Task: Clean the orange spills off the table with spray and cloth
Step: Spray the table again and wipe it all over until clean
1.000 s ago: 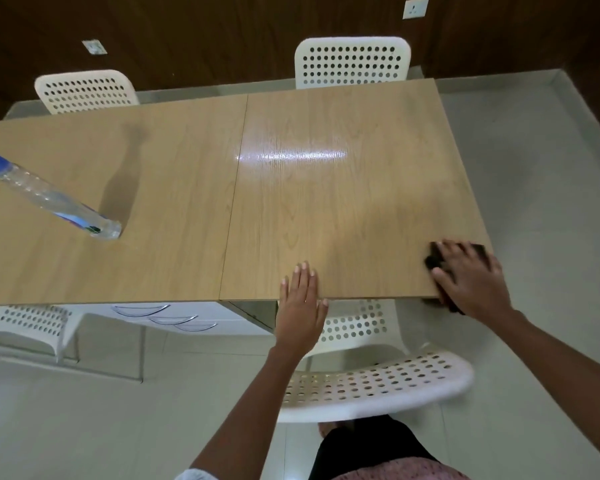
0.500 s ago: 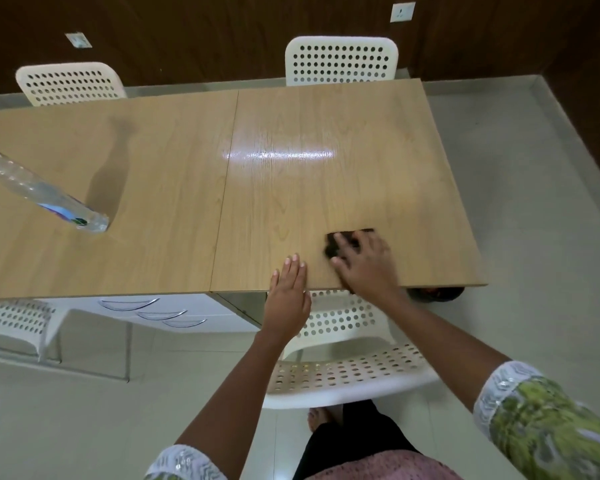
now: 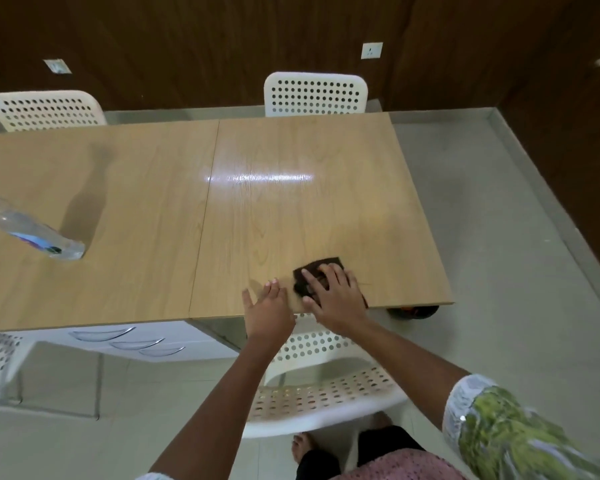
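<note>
A dark brown cloth lies on the light wooden table near its front edge. My right hand presses flat on the cloth with spread fingers. My left hand rests open on the table edge just left of the cloth, fingers straight. A clear plastic bottle stands at the table's left side, its top cut off by the frame. A faint orange tinge shows on the wood right of the middle.
Two white perforated chairs stand behind the table, another chair in front below my arms. White drawers sit under the table. A dark object lies on the floor under the right front corner.
My right hand slid the cloth from the table's right front corner leftward to beside my left hand. The left hand stayed on the front edge.
</note>
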